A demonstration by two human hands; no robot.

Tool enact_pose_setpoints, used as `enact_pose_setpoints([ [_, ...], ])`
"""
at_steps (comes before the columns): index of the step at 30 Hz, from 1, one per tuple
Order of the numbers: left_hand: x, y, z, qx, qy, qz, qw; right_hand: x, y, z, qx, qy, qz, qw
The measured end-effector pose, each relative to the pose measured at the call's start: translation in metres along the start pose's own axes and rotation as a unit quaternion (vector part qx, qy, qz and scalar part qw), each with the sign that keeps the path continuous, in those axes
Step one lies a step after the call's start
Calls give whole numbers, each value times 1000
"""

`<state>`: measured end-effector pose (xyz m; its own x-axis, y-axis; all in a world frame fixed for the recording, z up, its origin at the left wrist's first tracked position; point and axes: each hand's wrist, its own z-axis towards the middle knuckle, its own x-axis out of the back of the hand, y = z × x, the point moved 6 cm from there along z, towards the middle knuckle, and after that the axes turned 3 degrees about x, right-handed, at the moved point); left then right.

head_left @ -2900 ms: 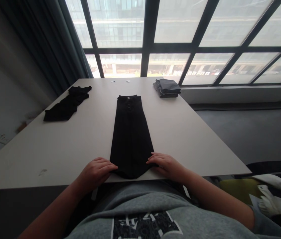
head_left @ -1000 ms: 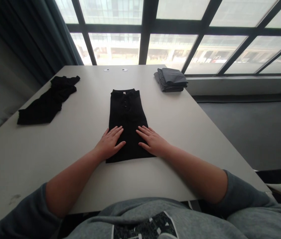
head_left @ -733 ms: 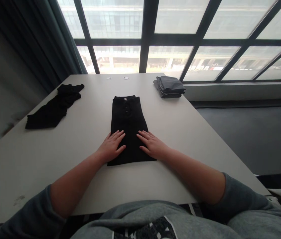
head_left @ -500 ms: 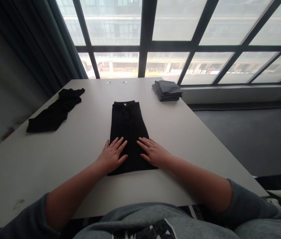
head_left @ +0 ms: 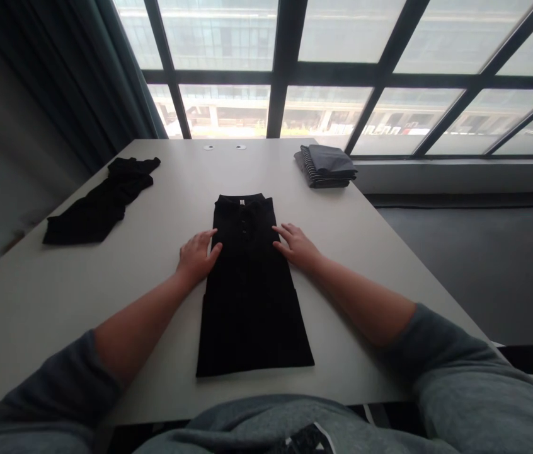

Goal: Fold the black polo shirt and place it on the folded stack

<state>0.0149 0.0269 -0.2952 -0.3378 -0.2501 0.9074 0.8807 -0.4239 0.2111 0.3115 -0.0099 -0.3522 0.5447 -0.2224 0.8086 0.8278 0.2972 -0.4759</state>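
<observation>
At frame centre, black garment (head_left: 250, 296): flat on the white worktop (head_left: 143, 246); hem (head_left: 254, 371) now closer to the worktop's lower edge
Left hand (head_left: 194, 257): grip unclenched; thumb and fingers apart at the garment's left edge
Right hand (head_left: 298, 248): likewise unclenched, at its right edge
Both hands: shifted up toward the collar (head_left: 242, 198); the lower part lies unpressed
Upper left: black clothing (head_left: 99, 208); dark curtain (head_left: 72, 69)
Upper right: folded grey stack (head_left: 330, 165); windows (head_left: 342, 31) behind

Office-like room: white desk (head_left: 172, 208) with cable holes (head_left: 240, 147), big gridded windows (head_left: 332, 34)
</observation>
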Motion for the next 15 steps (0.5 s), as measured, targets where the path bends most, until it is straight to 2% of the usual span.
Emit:
enact_pose_setpoints([
  [3,-18,-7,74,33,-13,15,999,-6,25,72,-35,-1,-13,999],
  [6,-35,-11,125,50,-21,8,998,-12,35,118,-69,11,-12,998],
  [10,-46,-26,160,86,4,-45,995,-15,41,146,-78,53,31,995],
  [15,-51,-49,182,134,63,-181,972,-8,56,152,-90,148,150,973],
])
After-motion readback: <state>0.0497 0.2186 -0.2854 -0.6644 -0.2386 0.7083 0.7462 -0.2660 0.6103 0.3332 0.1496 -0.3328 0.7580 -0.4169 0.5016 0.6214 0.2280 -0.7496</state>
